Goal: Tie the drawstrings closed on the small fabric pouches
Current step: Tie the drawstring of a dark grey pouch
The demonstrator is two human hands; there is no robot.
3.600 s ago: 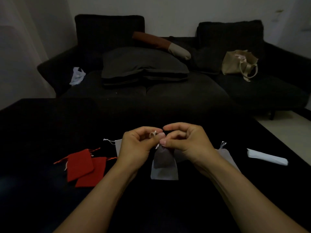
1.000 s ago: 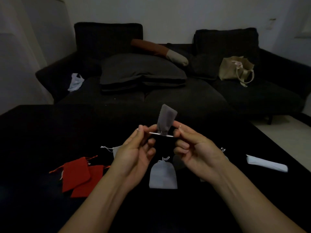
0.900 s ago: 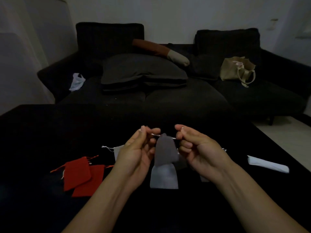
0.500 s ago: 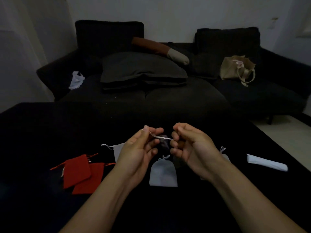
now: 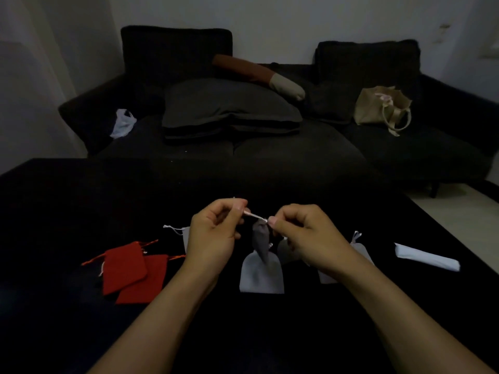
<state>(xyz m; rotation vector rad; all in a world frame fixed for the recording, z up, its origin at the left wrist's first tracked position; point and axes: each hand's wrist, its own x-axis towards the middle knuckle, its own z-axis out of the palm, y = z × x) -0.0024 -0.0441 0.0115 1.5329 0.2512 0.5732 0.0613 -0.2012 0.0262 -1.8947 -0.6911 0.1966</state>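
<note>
A small dark grey pouch (image 5: 261, 240) hangs in the air between my hands by its pale drawstring (image 5: 253, 216). My left hand (image 5: 213, 234) pinches one end of the string; my right hand (image 5: 305, 233) pinches the string at the pouch's gathered neck. Under it a light grey pouch (image 5: 261, 273) lies flat on the black table (image 5: 67, 211), its neck drawn shut. Two red pouches (image 5: 129, 271) overlap at the left. Another grey pouch (image 5: 185, 234) shows behind my left hand, and one more (image 5: 360, 249) lies partly hidden behind my right wrist.
A white folded packet (image 5: 426, 257) lies at the table's right. Behind the table stands a dark sofa (image 5: 270, 147) with a grey cushion (image 5: 226, 106), a beige bag (image 5: 383, 109) and a white plastic bag (image 5: 122, 122). Pale floor shows at the far right.
The dark grey pouch, flipped up above the taut string a second ago, has swung down and now hangs below it. My hands have drawn closer together on the string.
</note>
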